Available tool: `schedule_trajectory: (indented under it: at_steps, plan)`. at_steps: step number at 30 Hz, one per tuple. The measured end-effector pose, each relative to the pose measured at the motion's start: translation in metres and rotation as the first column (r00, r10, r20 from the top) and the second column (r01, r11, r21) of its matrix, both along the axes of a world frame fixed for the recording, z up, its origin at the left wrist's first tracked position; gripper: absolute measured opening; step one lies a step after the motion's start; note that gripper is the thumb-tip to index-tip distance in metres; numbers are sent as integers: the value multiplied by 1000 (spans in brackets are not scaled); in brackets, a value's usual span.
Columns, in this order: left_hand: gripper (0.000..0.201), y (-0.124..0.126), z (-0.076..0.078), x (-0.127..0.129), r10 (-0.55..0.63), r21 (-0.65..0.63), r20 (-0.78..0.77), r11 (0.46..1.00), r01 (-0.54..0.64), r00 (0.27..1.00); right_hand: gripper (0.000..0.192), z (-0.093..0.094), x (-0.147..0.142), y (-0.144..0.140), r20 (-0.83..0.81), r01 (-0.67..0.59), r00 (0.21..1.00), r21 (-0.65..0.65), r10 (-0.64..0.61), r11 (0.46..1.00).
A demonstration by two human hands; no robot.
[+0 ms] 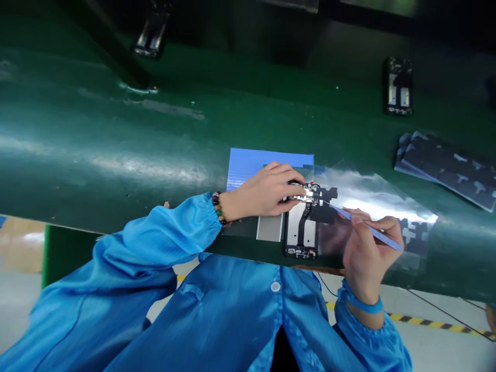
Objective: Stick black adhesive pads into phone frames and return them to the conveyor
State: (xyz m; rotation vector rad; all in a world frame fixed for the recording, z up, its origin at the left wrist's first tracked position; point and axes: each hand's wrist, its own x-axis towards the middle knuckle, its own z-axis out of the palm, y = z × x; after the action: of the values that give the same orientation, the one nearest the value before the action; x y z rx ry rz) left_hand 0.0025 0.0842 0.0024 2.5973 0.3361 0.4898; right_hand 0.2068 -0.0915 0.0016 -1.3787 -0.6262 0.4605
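At the table's near edge, my left hand (267,194) presses the phone frame (302,227) flat. My right hand (366,253) pinches tweezers (368,227), tip at its black sticker (323,204), apparently half placed.

Overhead light; strong white glare on the clear plastic sheet (372,206) and pale streaks along the green bench (116,155). Far background dark. Wide-lens bowing at edges; slight softness throughout.

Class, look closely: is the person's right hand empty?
No: the right hand grips a slim blue tool, its tip aimed at the phone frame under the left hand.
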Motion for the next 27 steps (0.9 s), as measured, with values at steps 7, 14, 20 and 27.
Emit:
schedule_trajectory:
  at_steps: [7,14,20,27]
  plan:
    - [31,0,-5,2,-6,148,-31,989,10,1000,35,-1,4,-3,-2,27,1000,-20,-27,999]
    - [40,-1,-1,3,3,169,-67,986,9,998,34,0,2,-8,9,-30,999,-56,31,998]
    - [44,-3,-1,3,30,67,-42,997,-27,999,34,2,-11,-4,19,-72,997,-76,73,995]
    - [45,-4,-7,2,58,55,24,997,-59,998,35,1,-21,4,10,-81,997,-72,82,994]
